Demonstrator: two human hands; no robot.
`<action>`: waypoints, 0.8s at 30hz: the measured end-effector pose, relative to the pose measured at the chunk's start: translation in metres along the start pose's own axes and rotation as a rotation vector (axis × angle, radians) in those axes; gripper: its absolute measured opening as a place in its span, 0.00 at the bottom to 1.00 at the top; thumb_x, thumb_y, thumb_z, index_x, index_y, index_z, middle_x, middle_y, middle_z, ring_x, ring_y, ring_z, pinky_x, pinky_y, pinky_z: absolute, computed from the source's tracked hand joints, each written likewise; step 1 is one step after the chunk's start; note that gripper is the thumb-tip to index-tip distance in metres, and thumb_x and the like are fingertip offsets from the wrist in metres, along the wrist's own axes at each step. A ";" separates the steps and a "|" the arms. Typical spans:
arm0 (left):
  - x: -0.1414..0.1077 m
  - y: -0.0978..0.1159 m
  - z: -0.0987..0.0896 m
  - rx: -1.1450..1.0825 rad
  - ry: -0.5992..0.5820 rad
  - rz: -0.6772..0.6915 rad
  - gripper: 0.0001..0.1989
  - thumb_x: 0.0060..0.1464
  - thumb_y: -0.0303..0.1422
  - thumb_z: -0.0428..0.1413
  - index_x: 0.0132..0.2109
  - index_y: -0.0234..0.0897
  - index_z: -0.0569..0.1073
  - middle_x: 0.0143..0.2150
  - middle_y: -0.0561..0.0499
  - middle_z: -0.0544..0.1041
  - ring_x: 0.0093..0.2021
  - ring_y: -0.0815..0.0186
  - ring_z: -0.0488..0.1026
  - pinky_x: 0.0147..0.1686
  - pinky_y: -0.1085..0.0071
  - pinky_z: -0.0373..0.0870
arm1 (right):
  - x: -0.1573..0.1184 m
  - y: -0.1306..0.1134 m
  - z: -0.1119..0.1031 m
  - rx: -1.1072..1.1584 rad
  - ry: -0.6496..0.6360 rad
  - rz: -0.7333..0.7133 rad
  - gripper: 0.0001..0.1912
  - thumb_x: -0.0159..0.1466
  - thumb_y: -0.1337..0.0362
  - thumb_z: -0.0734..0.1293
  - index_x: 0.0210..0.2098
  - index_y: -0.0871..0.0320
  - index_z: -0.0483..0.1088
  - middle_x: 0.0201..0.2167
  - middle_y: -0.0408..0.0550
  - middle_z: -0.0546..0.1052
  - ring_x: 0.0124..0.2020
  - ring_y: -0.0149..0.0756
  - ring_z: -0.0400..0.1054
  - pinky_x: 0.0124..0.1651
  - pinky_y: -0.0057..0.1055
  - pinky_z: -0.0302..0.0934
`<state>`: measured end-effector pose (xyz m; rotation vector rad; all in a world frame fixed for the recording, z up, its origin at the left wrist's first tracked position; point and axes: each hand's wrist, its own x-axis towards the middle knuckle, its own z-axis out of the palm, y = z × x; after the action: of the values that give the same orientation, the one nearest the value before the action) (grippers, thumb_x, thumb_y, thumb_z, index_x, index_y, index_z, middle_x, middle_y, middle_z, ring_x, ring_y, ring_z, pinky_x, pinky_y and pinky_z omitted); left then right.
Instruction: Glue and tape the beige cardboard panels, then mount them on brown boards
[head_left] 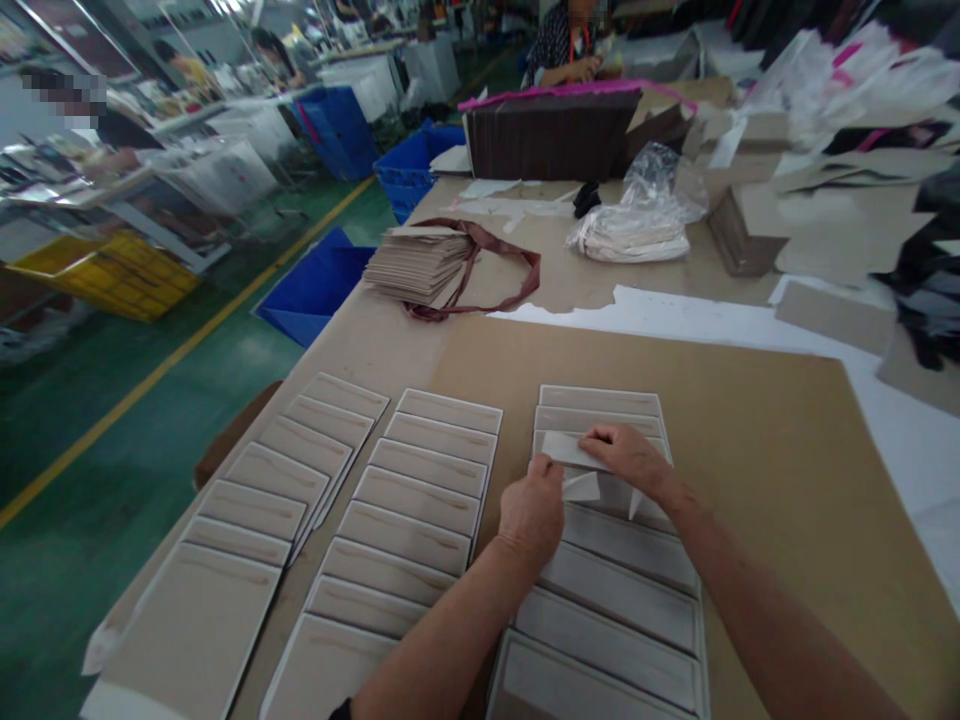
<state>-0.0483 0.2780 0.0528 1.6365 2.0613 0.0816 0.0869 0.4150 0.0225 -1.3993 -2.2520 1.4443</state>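
Three rows of overlapping beige panels with dark edges lie on the table. Over the right row of panels (pixel 622 580), both my hands hold a pale paper-like strip (pixel 566 449). My left hand (pixel 531 512) is closed, pinching the strip's left end. At its right end, the fingers of my right hand (pixel 626 455) are pinched together. Another white flap (pixel 581 487) sticks out just below, beside my left hand; whether it belongs to the same strip I cannot tell. The middle row of panels (pixel 409 530) and the left row (pixel 255 520) show brownish streaks along their exposed bands.
A stack of beige pieces (pixel 420 262) with a brown strap (pixel 517 285) lies farther back. Behind are a clear plastic bag (pixel 637 215) and a dark stack (pixel 551 135). Blue bins (pixel 315 285) stand left of the table. A co-worker (pixel 562 50) is at the far end.
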 end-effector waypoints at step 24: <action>0.019 -0.012 0.017 -0.019 -0.047 -0.083 0.33 0.53 0.28 0.51 0.64 0.37 0.49 0.58 0.38 0.60 0.43 0.60 0.75 0.41 0.66 0.72 | 0.032 -0.006 0.009 -0.413 -0.033 -0.113 0.13 0.62 0.58 0.62 0.30 0.57 0.76 0.29 0.49 0.79 0.31 0.36 0.69 0.32 0.29 0.52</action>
<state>-0.0551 0.2882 0.0275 1.5254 2.0834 0.0339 0.0603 0.4317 0.0111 -1.3205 -2.7130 1.0129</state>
